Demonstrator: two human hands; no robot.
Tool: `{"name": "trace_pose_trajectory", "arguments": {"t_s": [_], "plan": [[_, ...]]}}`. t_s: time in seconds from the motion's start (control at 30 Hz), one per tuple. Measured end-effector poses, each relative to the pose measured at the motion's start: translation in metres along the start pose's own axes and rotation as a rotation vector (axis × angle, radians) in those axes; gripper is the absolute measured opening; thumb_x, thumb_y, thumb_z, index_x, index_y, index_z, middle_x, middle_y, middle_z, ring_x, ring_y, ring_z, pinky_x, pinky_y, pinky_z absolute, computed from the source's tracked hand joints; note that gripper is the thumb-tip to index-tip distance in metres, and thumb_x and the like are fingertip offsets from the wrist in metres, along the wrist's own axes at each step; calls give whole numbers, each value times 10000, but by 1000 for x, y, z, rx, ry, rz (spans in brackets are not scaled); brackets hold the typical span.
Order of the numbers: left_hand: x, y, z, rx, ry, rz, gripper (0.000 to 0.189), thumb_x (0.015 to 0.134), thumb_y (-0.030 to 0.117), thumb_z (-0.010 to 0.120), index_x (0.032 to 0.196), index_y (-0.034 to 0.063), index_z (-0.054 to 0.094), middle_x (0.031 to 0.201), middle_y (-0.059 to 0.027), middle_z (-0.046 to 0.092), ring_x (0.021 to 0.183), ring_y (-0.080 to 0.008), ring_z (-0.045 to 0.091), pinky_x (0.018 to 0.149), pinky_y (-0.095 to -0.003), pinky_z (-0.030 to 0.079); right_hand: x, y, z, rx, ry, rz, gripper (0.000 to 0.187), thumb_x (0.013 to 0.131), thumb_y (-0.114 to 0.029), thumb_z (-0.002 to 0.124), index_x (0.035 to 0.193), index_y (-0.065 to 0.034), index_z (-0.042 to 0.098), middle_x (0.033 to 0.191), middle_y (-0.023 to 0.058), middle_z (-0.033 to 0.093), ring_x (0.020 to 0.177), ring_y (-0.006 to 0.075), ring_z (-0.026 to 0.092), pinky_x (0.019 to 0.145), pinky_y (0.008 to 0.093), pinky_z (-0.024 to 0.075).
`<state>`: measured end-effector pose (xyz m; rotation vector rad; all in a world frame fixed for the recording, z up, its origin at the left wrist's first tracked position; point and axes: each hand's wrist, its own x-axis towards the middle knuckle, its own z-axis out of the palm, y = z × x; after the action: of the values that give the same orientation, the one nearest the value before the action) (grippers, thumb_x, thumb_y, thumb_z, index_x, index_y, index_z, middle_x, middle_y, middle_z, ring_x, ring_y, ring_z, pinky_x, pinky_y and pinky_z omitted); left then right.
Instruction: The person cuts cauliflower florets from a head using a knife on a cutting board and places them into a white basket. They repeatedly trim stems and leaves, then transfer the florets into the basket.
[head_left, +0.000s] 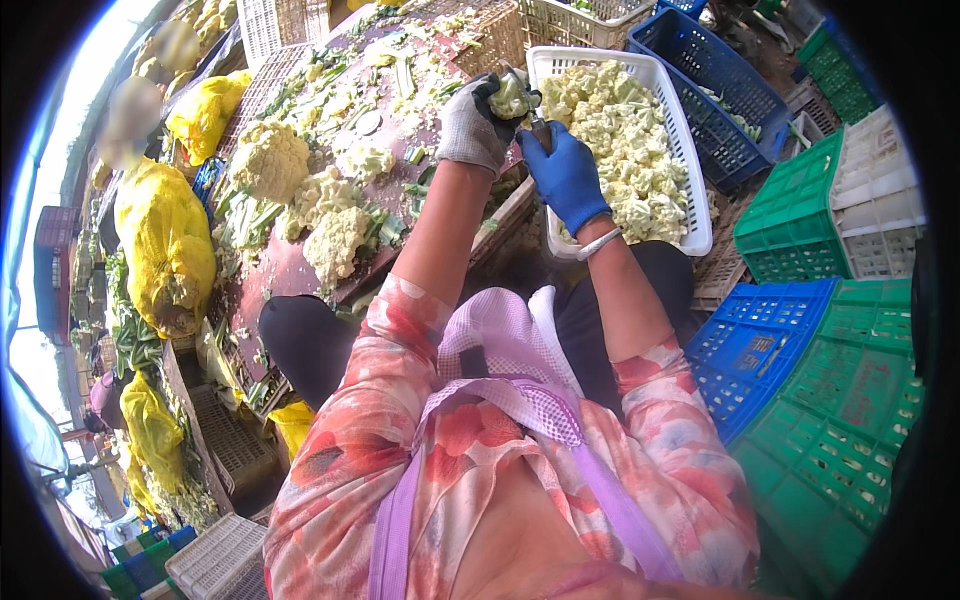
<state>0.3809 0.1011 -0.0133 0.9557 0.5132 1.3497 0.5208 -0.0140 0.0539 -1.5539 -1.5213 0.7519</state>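
My left hand (476, 124), in a grey-white work glove with dark fingertips, grips a piece of cauliflower (508, 96). In a blue glove, my right hand (564, 172) is closed around the brown handle of a knife (541, 136). The knife's metal blade lies against the cauliflower piece, partly hidden by the fingers. Just right of both hands stands a white plastic crate (694, 180) full of cut cauliflower florets (622, 142). Left of my forearm, a large cauliflower head (270, 161) and smaller pieces (337, 244) rest on a reddish work surface (281, 281) strewn with trimmings.
Yellow mesh sacks (165, 247) stand along the left. An open blue crate (709, 90) lies beyond the white one. Green crates (795, 214) and a blue crate (761, 345) are at my right. Blurred shapes (131, 120) and a person in a cap (107, 401) appear at the left.
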Motion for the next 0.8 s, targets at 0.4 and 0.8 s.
{"name": "trace_pose_trajectory", "arguments": {"t_s": [0.4,0.8], "plan": [[3,10,71,-44,266,-231,278,852,27,705,1123,39,643,985,-90,715,883,-227,685,760,-332,532,5,27,23,829,91,542,241,937,-343,630,877,-112,597,648,22,546,502,147,540,468,353,498],[-63,114,-249,1884,252,-145,348,955,302,622,1297,262,676,1109,-158,722,877,-297,695,810,-415,550,22,-10,52,1001,34,585,290,937,-333,688,972,-52,625,655,-5,548,446,104,532,413,304,531]]}}
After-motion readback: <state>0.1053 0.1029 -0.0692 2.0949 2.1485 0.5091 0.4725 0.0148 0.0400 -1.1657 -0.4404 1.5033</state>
